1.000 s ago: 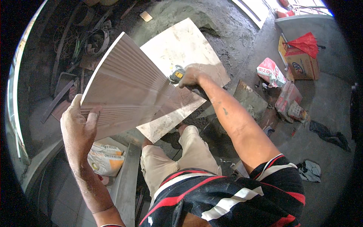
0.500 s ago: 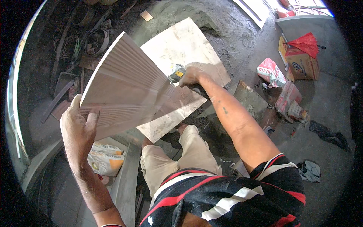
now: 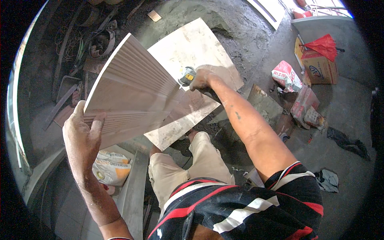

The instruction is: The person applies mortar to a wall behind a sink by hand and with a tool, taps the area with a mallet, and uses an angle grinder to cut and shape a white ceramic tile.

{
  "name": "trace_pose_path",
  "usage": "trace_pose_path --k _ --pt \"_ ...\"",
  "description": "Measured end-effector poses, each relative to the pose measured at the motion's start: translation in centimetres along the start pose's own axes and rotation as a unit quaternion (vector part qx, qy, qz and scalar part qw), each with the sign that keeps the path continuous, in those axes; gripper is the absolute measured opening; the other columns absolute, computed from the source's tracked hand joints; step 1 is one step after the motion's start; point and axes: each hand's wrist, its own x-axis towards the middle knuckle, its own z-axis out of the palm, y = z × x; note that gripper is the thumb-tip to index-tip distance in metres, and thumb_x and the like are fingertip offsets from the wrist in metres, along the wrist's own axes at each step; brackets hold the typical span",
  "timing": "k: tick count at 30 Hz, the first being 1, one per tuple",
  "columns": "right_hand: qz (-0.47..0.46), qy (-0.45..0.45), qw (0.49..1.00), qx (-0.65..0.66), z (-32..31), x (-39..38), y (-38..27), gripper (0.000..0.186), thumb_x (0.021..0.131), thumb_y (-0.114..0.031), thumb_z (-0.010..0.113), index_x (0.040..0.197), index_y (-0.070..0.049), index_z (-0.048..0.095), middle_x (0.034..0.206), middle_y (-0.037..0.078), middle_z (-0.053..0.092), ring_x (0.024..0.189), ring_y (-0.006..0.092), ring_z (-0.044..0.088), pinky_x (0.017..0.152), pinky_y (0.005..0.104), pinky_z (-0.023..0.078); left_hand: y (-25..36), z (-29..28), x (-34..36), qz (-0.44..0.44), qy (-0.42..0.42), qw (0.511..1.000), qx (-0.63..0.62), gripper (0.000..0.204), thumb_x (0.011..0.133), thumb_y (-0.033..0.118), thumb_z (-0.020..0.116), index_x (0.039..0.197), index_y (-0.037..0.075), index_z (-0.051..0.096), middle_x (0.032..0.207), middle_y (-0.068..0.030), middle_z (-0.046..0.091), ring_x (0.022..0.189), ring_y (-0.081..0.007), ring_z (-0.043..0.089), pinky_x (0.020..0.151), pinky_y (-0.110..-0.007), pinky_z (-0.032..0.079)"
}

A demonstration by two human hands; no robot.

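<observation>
My left hand (image 3: 86, 132) grips the left edge of a pale ridged panel (image 3: 124, 84), thumb on the ridged face and fingers around its edge. My right hand (image 3: 202, 80) is closed on a small grey-and-yellow hand tool (image 3: 187, 77), held at the panel's right edge. Below them lie a large pale board (image 3: 196, 40) and a second pale piece (image 3: 168, 134), both with dirty smudges. Part of the second piece is hidden behind the ridged panel and my right hand.
Rough cement (image 3: 224, 18) surrounds the boards. At right are a cardboard box (image 3: 320, 70), a red umbrella (image 3: 322, 46) and torn bags (image 3: 286, 76). Dark scrap and wires (image 3: 68, 48) lie at upper left. Printed sacks (image 3: 112, 168) rest by a ledge (image 3: 134, 180) at lower left.
Over the last second both hands and the panel have shifted very slightly to the left. My grip on the panel and on the tool looks the same.
</observation>
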Motion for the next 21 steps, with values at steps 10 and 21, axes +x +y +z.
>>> trace_pose_path --k 10,21 --pt "-0.003 -0.017 1.0 -0.021 0.5 0.8 -0.4 0.06 0.064 -0.041 0.087 0.111 -0.005 0.078 0.11 0.015 0.077 0.096 0.027 0.075 0.087 0.0396 0.06 0.3 -0.2 0.2 -0.011 -0.013 1.0 -0.019 0.032 0.084 0.006 0.072 0.113 -0.006 0.067 0.092 -0.0263 0.072 0.087 -0.035 0.076 0.08 -0.041 0.056" --pt "-0.006 0.099 0.984 0.15 0.7 -0.5 5.4 0.064 0.063 -0.042 0.085 0.11 0.0 0.076 0.105 0.019 0.076 0.096 0.0281 0.072 0.085 0.0372 0.056 -10.4 0.8 10.5 -0.033 -0.097 0.99 -0.093 0.039 0.084 0.012 0.067 0.118 -0.006 0.067 0.098 -0.0153 0.075 0.09 -0.0192 0.07 0.084 -0.036 0.056"
